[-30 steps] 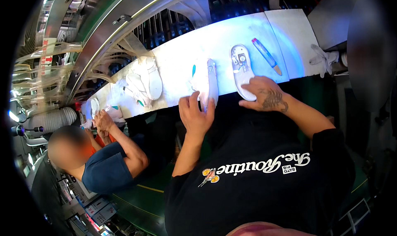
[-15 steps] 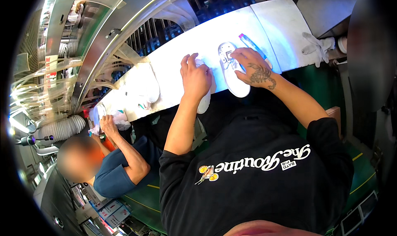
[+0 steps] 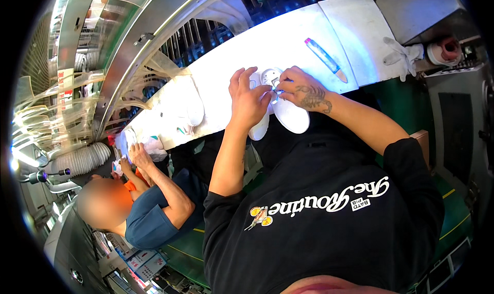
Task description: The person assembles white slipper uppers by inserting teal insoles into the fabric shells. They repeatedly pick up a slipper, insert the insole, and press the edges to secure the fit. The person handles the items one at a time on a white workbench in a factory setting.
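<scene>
A white shoe [image 3: 292, 118] with a holed toe lies on the white worktop [image 3: 303, 26] in front of me. My left hand [image 3: 248, 99] reaches its upper from the left, thumb and forefinger together, other fingers raised. My right hand [image 3: 303, 90] bends over the upper from the right, its fingertips pinched close to the left ones. A small bit at the shoe's fastening is between the fingertips, too small and covered to name. A second white shoe [image 3: 259, 129] lies partly hidden beneath my left hand. To the right rests a slim blue stick-like tool [image 3: 323, 57] with a pink end.
A pale work glove [image 3: 400, 56] lies at the worktop's right end, near a white tub [image 3: 443, 53]. Another white shoe [image 3: 194, 108] stands to the left. Further left, a co-worker in a dark blue shirt [image 3: 159, 222] works at the same surface. A metal-framed machine [image 3: 149, 36] runs behind it.
My left hand has moved right, over to the shoe's upper. My right hand has shifted a little left and down, so both sets of fingertips now meet there.
</scene>
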`<state>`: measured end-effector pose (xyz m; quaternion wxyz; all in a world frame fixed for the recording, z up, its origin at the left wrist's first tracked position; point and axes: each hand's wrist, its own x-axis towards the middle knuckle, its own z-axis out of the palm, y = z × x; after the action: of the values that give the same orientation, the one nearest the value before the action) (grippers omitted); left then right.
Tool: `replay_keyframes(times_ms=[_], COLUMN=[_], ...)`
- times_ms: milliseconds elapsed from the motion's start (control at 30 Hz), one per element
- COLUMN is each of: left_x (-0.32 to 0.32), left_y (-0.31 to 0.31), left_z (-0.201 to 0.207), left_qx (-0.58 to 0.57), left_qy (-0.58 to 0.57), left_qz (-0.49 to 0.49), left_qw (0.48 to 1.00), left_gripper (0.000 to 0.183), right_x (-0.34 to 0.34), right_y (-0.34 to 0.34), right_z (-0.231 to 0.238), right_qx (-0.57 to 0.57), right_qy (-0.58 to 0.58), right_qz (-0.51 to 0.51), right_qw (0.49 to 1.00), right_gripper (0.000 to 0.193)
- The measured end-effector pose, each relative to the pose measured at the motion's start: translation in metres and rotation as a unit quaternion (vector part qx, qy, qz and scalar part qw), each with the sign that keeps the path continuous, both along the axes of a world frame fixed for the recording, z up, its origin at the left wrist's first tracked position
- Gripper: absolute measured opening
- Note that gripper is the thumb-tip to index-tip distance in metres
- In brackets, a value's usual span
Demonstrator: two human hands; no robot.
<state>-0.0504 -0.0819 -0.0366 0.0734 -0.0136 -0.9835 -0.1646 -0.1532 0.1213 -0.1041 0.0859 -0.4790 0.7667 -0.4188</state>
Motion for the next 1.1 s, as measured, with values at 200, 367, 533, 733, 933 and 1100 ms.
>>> replay_keyframes(times_ms=[200, 367, 533, 733, 933, 1100], left_x=[-0.007, -0.007, -0.006, -0.007, -0.006, -0.005], left_y=[0.003, -0.001, -0.004, -0.004, 0.0, 0.007], left_z=[0.004, 0.005, 0.004, 0.004, 0.006, 0.005], left_qx=[-0.025, -0.029, -0.016, -0.014, -0.032, -0.073], left_qy=[-0.048, -0.055, -0.046, -0.044, -0.038, -0.012], left_qz=[-0.008, -0.021, -0.03, -0.029, -0.027, -0.035], left_qw=[0.998, 0.998, 0.998, 0.999, 0.998, 0.997], left_gripper=[0.016, 0.016, 0.015, 0.015, 0.018, 0.018], right_x=[-0.023, -0.021, -0.02, -0.018, -0.011, -0.01], right_y=[0.008, 0.007, 0.003, 0.0, -0.001, -0.002], right_z=[0.017, 0.019, 0.013, 0.009, -0.001, 0.005], right_qx=[0.046, 0.057, 0.047, 0.026, 0.014, 0.021], right_qy=[-0.056, -0.056, -0.136, -0.119, -0.069, -0.07], right_qz=[0.069, 0.069, 0.028, 0.014, 0.004, -0.003], right_qw=[0.995, 0.994, 0.989, 0.992, 0.997, 0.997], right_gripper=[0.022, 0.019, 0.019, 0.019, 0.016, 0.015])
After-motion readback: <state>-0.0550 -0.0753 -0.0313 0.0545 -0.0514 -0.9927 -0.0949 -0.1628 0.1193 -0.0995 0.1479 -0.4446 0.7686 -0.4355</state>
